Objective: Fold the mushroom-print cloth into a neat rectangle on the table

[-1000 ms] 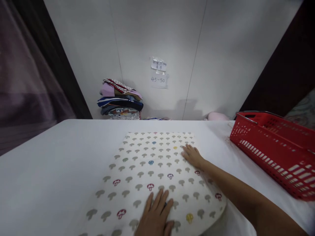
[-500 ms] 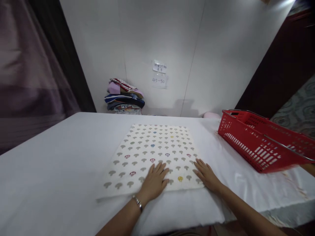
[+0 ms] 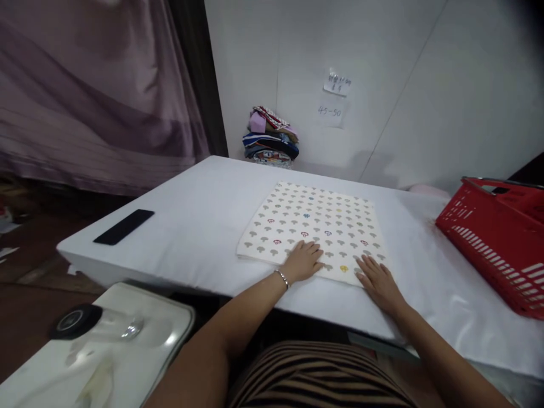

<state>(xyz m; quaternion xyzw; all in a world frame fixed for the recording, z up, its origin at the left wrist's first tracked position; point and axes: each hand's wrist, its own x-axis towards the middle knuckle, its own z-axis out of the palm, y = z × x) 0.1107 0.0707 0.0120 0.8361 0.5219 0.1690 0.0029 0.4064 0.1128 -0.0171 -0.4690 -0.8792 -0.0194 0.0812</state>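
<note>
hand view over a white-covered table (image 3: 182,238). the cloth with the mushroom print (image 3: 317,211) lies flat on the table, its near edge close to the table's front edge. my left hand (image 3: 302,262) rests palm down on the near part of the cloth, left of my right hand; its fingers are slightly spread and pinch nothing. my right hand (image 3: 379,283) lies palm down at the near right corner, fingers slightly apart, pinching nothing. both hands cover parts of the near edge. a silver bracelet (image 3: 281,278) circles my left wrist.

surroundings: the red basket (image 3: 497,241) stands on the table to the right of the cloth, apart from it, and takes up that side; the view cuts it off. a flat black object (image 3: 124,226) lies near the table's left end, well apart from the cloth. beyond the far edge are a stack of folded fabrics (image 3: 271,141) and, partly hidden, a pink item (image 3: 429,191). two paper notes (image 3: 330,109) are on the wall (image 3: 382,73), the lower reading "45-50". a purple curtain (image 3: 140,107) hangs at left. below it, a white stand (image 3: 144,300) bears a clear container with a black lid (image 3: 77,321), lying on its side. striped clothing (image 3: 314,377) shows at the bottom.
</note>
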